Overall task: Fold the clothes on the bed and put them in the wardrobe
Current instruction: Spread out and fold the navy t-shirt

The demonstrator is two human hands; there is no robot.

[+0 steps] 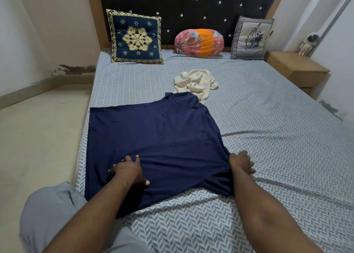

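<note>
Low in the frame, the left hand (127,171) presses spread fingers on the navy shirt (153,134); the right hand (242,164) meets its bunched edge, grip unclear; tugging could set creases.

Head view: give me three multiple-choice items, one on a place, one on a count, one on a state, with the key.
1. Where does the cream garment lie?
A. on the floor
B. on the bed, beyond the navy garment
C. on top of a cushion

2. How many cushions are at the headboard?
A. two
B. three
C. five

3. How does the navy garment lie?
A. spread out flat
B. rolled into a ball
C. folded into a small square

Key:
1 B: it sits crumpled on the sheet, on the headboard side of the navy garment.
2 B: there are the navy-and-gold cushion, the pink-and-orange bolster and the grey cushion.
3 A: it lies spread out, with the left hand pressing on it and the right hand at its right edge.
</note>
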